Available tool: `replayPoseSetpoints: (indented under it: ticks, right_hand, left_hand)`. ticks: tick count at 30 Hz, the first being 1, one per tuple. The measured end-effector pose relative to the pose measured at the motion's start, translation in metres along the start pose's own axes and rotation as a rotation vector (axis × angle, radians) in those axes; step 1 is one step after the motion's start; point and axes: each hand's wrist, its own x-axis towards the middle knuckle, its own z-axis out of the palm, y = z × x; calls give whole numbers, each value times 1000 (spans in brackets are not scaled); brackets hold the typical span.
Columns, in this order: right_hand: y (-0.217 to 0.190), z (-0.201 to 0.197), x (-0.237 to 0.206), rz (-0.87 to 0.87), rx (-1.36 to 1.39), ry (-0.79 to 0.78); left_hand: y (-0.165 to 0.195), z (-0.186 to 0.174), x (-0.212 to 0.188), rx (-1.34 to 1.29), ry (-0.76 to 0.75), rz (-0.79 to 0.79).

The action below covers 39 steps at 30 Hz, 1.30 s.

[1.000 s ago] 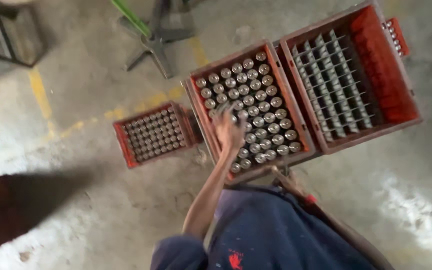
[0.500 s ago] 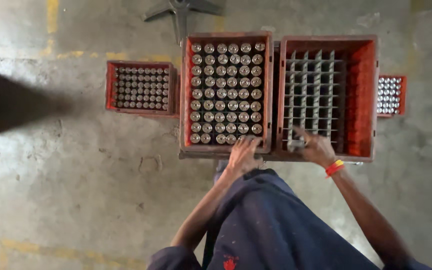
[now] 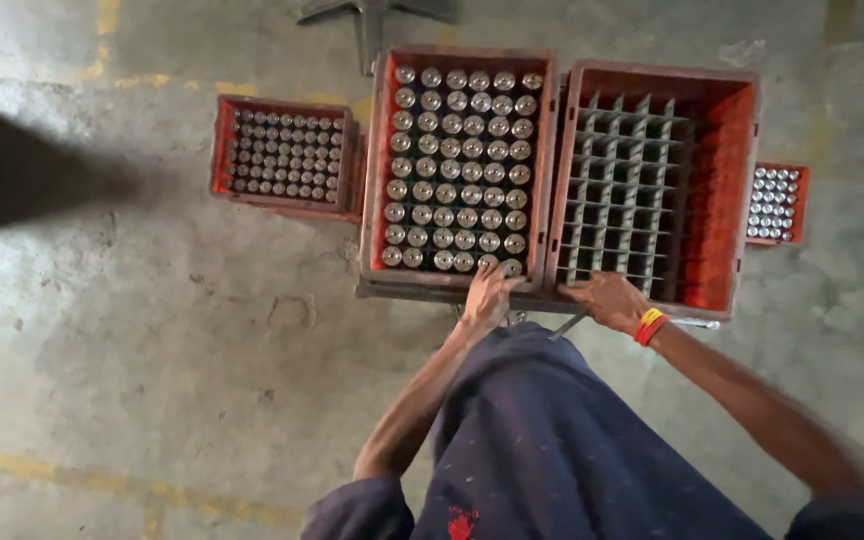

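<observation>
Far left, a dark shape [image 3: 12, 165] runs off the frame edge; what it is cannot be made out. Next, a small red crate [image 3: 220, 150] sits on the concrete floor [image 3: 152, 340], packed with capped bottles, its right side tucked under the larger crate beside it. The full crate [image 3: 377, 170] in the middle holds rows of silver-capped bottles [image 3: 457, 160]; only the caps show. The left hand [image 3: 489, 295] rests on this crate's near rim at the bottom right corner, fingers curled over the edge by the last row of bottles; whether it grips a bottle or only the rim cannot be told. Just right, touching it, the empty crate [image 3: 727, 180] shows a bare grey divider grid. The right hand [image 3: 607, 298], with a red and yellow wristband [image 3: 651, 326], lies on its near edge, fingers bent and blurred, with nothing clearly held. Far right, another small crate [image 3: 776, 203] of bottles is half hidden behind the empty crate. A metal stand [image 3: 372, 20] is cut off at the top.
</observation>
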Motion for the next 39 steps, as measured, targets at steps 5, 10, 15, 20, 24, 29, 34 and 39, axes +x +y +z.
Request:
replayPoseSetpoints:
  ticks: [5, 10, 15, 20, 24, 29, 34, 39]
  right_hand:
    - [3, -6, 2, -22, -45, -49]
    - [-2, -3, 3, 36, 16, -72]
    - [-2, 3, -2, 15, -83, -15]
    - [-12, 2, -7, 56, -80, 59]
    - [-14, -5, -31, 160, 63, 220]
    - [14, 2, -48, 336, 1043, 951]
    - [77, 13, -60, 915, 859, 895]
    - [190, -10, -73, 580, 381, 1179]
  left_hand:
    - [6, -10, -1, 126, -92, -64]
    - [-2, -5, -7, 61, -174, -85]
    - [-12, -6, -5, 105, -184, -34]
    - [-6, -35, 5, -73, -242, -50]
    - [-10, -89, -5, 64, 293, -374]
    - [-23, -133, -23, 196, 587, -504]
    - [11, -67, 5, 11, 265, -493]
    - [39, -18, 19, 231, 569, -431]
